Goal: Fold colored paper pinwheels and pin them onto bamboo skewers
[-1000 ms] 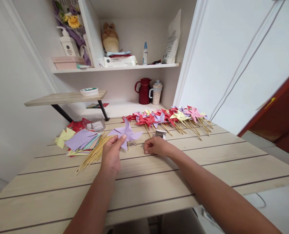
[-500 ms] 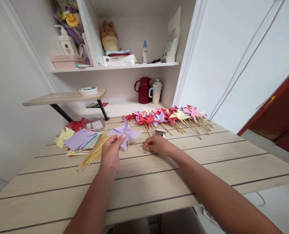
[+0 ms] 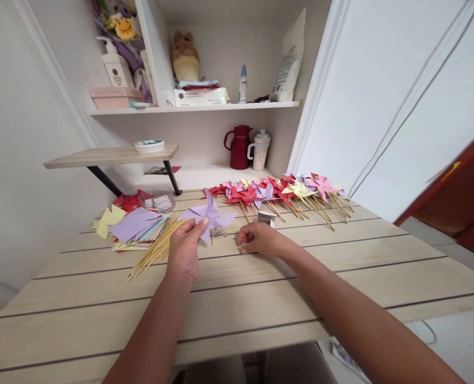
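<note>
My left hand [image 3: 184, 248] pinches a lilac paper pinwheel [image 3: 215, 220] between thumb and fingers, above the table. A short bit of wooden stick [image 3: 212, 238] shows below the pinwheel. To its right, my right hand [image 3: 258, 238] is low over the tabletop, thumb and forefinger closed around a tiny shiny tack [image 3: 240, 249]. More small shiny tacks [image 3: 221, 233] lie between the two hands. Just behind my right hand stands a small open box [image 3: 266, 217]. Loose wooden sticks [image 3: 152, 253] lie in a bundle left of my left hand.
Finished pinwheels [image 3: 279, 190] in red, pink, lilac and yellow lie in a row at the back right. Coloured paper sheets [image 3: 135, 226] are stacked at left, beside a clear plastic box [image 3: 160, 202]. A small raised shelf [image 3: 112, 156] stands behind them.
My right fingertips have come down onto a tack on the table. My left hand keeps the lilac pinwheel in nearly the same place. The whole view has shifted slightly.
</note>
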The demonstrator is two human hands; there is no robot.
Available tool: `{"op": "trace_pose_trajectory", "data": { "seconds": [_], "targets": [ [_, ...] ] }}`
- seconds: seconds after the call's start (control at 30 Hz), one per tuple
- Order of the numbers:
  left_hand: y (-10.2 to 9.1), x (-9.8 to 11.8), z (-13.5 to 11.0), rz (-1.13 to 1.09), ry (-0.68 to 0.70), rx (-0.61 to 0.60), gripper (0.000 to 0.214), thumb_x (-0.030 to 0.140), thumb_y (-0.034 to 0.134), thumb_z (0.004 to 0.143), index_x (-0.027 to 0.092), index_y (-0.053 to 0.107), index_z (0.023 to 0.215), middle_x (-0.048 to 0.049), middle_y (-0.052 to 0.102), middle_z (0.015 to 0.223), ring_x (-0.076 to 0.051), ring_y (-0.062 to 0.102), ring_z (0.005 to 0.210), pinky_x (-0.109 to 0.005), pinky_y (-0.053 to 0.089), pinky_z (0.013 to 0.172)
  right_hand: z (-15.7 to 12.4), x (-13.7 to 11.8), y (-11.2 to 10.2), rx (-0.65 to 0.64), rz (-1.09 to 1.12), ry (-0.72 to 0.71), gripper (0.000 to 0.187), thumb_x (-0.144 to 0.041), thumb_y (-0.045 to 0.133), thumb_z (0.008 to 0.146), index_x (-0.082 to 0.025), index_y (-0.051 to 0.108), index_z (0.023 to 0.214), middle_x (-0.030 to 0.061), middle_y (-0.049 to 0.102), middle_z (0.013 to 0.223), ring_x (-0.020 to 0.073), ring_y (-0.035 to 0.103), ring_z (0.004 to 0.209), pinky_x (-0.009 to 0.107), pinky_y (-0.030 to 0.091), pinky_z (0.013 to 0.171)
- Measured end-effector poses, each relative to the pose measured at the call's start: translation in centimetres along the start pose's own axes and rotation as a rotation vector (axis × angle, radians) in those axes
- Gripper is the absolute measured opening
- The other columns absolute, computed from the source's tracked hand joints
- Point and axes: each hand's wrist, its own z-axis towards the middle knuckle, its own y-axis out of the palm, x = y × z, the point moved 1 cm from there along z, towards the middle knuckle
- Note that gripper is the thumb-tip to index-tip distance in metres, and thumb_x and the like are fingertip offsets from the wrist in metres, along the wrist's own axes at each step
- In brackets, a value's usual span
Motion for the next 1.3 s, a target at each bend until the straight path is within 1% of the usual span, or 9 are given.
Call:
{"op": "trace_pose_trajectory", "data": {
  "seconds": [0.23, 0.5, 0.73, 1.0, 1.2, 1.3],
  "targets": [
    [-0.1, -0.1, 0.1, 0.013, 0.007, 0.004, 0.034, 0.032, 0.091, 0.051, 0.015, 0.076, 0.076, -0.0026, 0.074, 0.080, -0.013, 0.062, 0.075, -0.024, 0.046, 0.073, 0.1, -0.2, 0.4, 0.005, -0.033, -0.014, 0.012, -0.019, 0.076, 0.064, -0.020, 0.072, 0.076, -0.0013, 0.068, 0.072, 0.0142, 0.059, 0.066, 0.024, 0.041, 0.061],
    [-0.1, -0.1, 0.2, 0.011, 0.011, 0.005, 0.034, 0.033, 0.092, 0.051, 0.016, 0.076, 0.077, -0.0030, 0.075, 0.081, -0.013, 0.064, 0.077, -0.025, 0.048, 0.077, 0.1, -0.3, 0.4, 0.008, -0.045, -0.012, 0.010, -0.018, 0.074, 0.065, -0.019, 0.071, 0.074, -0.0013, 0.068, 0.071, 0.0139, 0.059, 0.065, 0.024, 0.041, 0.060],
    [-0.1, -0.1, 0.2, 0.012, 0.009, -0.006, 0.035, 0.033, 0.091, 0.053, 0.015, 0.077, 0.080, -0.0042, 0.075, 0.084, -0.013, 0.065, 0.078, -0.024, 0.048, 0.076, 0.0, -0.5, 0.5, 0.003, -0.044, -0.028, 0.007, -0.016, 0.070, 0.066, -0.019, 0.070, 0.072, -0.0010, 0.068, 0.070, 0.0137, 0.059, 0.064, 0.023, 0.042, 0.060],
    [-0.1, -0.1, 0.1, 0.026, 0.012, -0.003, 0.031, 0.031, 0.090, 0.054, 0.015, 0.077, 0.078, -0.0047, 0.075, 0.083, -0.015, 0.066, 0.079, -0.025, 0.049, 0.075, -0.2, -0.8, 0.4, 0.014, -0.054, -0.032, 0.007, -0.013, 0.069, 0.066, -0.019, 0.070, 0.069, -0.0015, 0.068, 0.068, 0.0133, 0.059, 0.062, 0.023, 0.041, 0.059],
    [-0.1, -0.1, 0.2, 0.022, -0.009, 0.001, 0.032, 0.030, 0.090, 0.054, 0.015, 0.077, 0.079, -0.0041, 0.075, 0.084, -0.013, 0.065, 0.078, -0.024, 0.048, 0.076, -0.1, -0.8, 0.8, 0.055, -0.046, -0.015, 0.010, -0.012, 0.065, 0.066, -0.020, 0.071, 0.067, -0.0017, 0.069, 0.066, 0.0130, 0.058, 0.061, 0.023, 0.041, 0.060],
    [-0.2, -0.2, 0.2, 0.008, -0.009, 0.011, 0.033, 0.031, 0.090, 0.053, 0.016, 0.077, 0.079, -0.0036, 0.075, 0.083, -0.013, 0.064, 0.077, -0.023, 0.048, 0.075, -0.3, -1.2, 0.2, 0.097, -0.036, -0.015, 0.007, -0.016, 0.065, 0.069, -0.020, 0.072, 0.068, -0.0009, 0.069, 0.066, 0.0135, 0.057, 0.060, 0.024, 0.041, 0.059]
  ]
}}
